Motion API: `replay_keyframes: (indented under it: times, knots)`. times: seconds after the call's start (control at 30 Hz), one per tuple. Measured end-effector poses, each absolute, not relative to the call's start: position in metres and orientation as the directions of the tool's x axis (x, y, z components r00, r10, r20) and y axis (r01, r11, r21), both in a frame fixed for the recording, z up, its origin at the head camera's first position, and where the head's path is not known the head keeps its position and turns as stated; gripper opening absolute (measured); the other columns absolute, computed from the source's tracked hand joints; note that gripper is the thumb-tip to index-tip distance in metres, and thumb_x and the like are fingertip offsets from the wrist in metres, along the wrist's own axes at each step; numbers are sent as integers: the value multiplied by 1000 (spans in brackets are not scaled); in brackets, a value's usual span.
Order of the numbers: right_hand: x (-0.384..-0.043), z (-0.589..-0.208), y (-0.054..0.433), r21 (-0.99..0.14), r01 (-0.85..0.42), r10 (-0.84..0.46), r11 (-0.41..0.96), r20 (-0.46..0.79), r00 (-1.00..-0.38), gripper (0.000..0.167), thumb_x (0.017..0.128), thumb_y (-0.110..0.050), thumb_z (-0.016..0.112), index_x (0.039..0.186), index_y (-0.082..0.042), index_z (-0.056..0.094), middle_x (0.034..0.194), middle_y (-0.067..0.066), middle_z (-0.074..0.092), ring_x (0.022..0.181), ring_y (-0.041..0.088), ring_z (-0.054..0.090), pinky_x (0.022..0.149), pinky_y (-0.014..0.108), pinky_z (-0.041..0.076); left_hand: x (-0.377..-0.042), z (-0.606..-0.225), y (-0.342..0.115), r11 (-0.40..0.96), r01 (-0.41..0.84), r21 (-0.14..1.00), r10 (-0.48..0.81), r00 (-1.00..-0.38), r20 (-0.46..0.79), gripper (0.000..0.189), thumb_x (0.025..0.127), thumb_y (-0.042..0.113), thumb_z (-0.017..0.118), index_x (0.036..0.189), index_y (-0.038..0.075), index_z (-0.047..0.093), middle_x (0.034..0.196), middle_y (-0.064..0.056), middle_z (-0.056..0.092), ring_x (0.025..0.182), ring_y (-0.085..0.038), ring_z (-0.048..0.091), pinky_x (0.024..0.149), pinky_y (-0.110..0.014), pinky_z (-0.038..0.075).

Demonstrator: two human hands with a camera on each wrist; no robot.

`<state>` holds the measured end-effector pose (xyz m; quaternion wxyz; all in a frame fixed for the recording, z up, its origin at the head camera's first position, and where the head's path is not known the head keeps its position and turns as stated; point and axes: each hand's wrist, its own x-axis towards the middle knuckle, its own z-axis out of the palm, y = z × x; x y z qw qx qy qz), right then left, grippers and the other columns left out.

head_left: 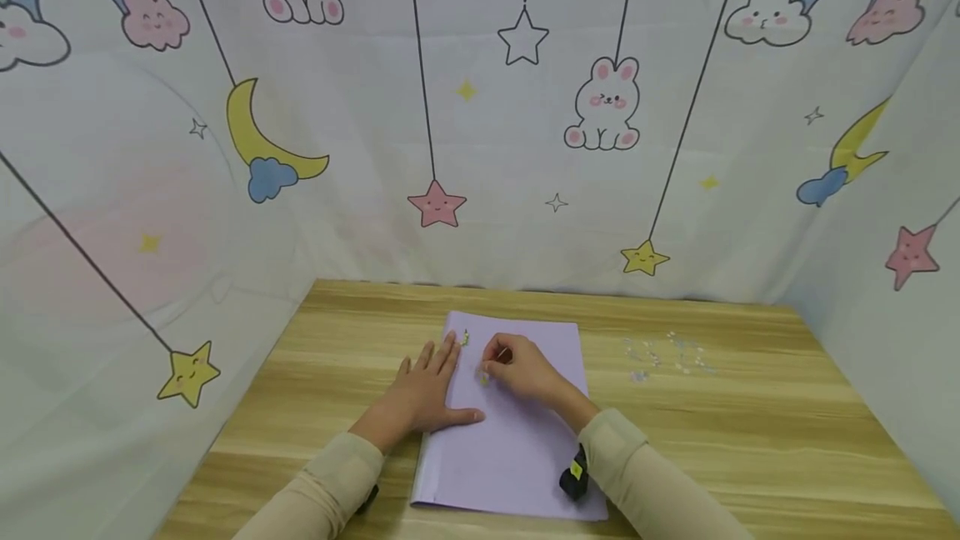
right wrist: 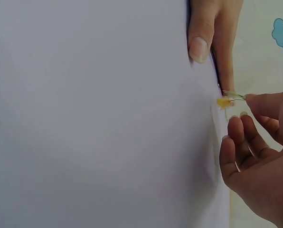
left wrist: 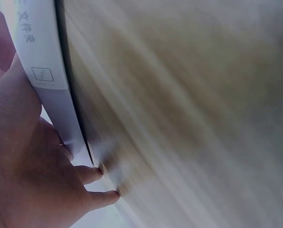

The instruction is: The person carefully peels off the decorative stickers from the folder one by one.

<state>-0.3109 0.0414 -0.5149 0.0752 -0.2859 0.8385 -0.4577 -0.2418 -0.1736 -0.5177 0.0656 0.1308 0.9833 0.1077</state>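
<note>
A light purple file folder point(head_left: 517, 457) lies on the table. My left hand point(head_left: 423, 398) rests on its left side with fingers spread; in the left wrist view, fingertips point(left wrist: 96, 175) reach past the folder's spine point(left wrist: 49, 76) to the wood. Between thumb and fingertips, my right hand point(head_left: 525, 369) pinches a small yellow flower piece with a green stem point(right wrist: 224, 102), thin like a sticker. It is held close over the folder, right of the left hand. Near the folder's top left corner is a small green piece point(head_left: 465, 338), by the left fingertips.
Several small pale, bluish clear pieces point(head_left: 678, 352) lie scattered on the wooden table point(head_left: 750, 440) right of the folder. White cloth walls point(head_left: 510, 148) printed with stars, moons and rabbits stand behind and on both sides. A black wrist device point(head_left: 574, 477) hangs under the right sleeve.
</note>
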Motion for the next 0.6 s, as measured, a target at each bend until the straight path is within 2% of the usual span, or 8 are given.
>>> replay_keyframes:
  times: [0.17, 0.3, 0.4, 0.6]
  knots:
    - [-308, -511, 51, -814, -403, -523, 419, 147, -840, 8, 99, -8, 73, 95, -12, 68, 95, -2, 68, 86, 15, 65, 73, 31, 53, -239, -515, -172, 948, 232, 217, 261, -958, -117, 125, 86, 84, 61, 170, 5, 12, 179, -9, 1, 161, -44, 11, 122, -72, 18]
    - [-308, -503, 63, -840, -384, -501, 383, 161, -850, 5, 100, -10, 73, 98, -11, 68, 89, 0, 68, 81, 17, 63, 70, 29, 52, -238, -508, -169, 947, 229, 227, 260, -958, -117, 125, 86, 83, 65, 169, 3, 17, 178, -11, 7, 160, -46, 15, 121, -72, 21]
    - [-309, -499, 73, -862, -377, -515, 338, 167, -841, 5, 101, -9, 72, 99, -8, 68, 85, 4, 68, 77, 21, 65, 67, 28, 52, -238, -506, -168, 951, 220, 215, 251, -960, -125, 125, 86, 84, 63, 170, 4, 15, 178, -10, 6, 160, -45, 15, 122, -71, 21]
    - [-309, -496, 94, -871, -385, -547, 305, 171, -820, 4, 102, -9, 71, 101, -7, 67, 88, 7, 71, 79, 27, 67, 67, 28, 53, -239, -508, -168, 954, 215, 208, 245, -961, -131, 125, 86, 84, 62, 170, 5, 15, 179, -10, 5, 160, -44, 15, 122, -71, 22]
